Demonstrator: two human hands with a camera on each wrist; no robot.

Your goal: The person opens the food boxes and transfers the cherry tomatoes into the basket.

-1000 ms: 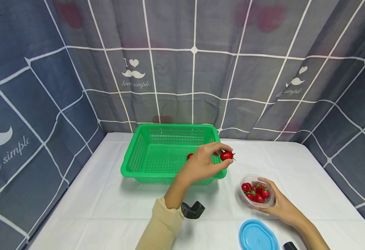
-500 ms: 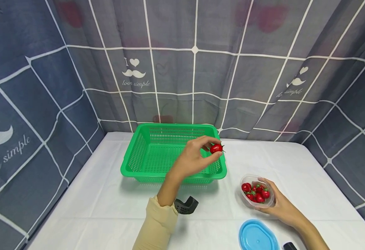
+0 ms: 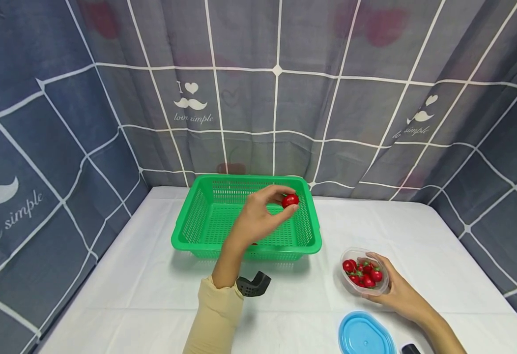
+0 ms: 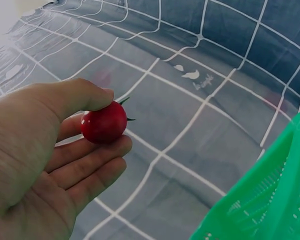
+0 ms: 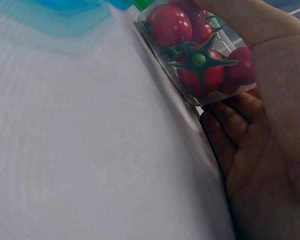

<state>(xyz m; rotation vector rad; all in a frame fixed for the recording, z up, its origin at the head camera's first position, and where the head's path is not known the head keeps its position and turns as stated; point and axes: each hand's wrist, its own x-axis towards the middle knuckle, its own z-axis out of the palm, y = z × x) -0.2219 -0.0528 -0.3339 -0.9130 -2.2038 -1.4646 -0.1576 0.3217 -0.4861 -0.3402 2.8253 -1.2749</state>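
Note:
My left hand (image 3: pixel 258 216) pinches a red cherry tomato (image 3: pixel 290 200) between thumb and fingers over the right half of the green plastic basket (image 3: pixel 180 237). In the left wrist view the tomato (image 4: pixel 105 123) shows green sepals pointing away from the palm. A red spot (image 3: pixel 254 244) inside the basket is mostly hidden behind my left wrist. On the right, my right hand (image 3: pixel 393 290) grips a small clear plastic tub (image 3: pixel 379 290) standing on the white cloth. Several cherry tomatoes (image 3: pixel 367 280) with green stems fill it; the right wrist view shows them (image 5: pixel 170 26) close up.
A light blue lid (image 3: pixel 366 334) lies on the white tablecloth (image 3: pixel 121 295) in front of the tub. Next to it, a black object (image 3: pixel 411 348) shows at the bottom edge. Grey-blue checked curtain (image 3: pixel 249 108) encloses the back and sides.
My left hand has moved left and slightly farther back with the cherry tomato, from the basket's right rim to over its inside. The right hand and tub have stayed in place.

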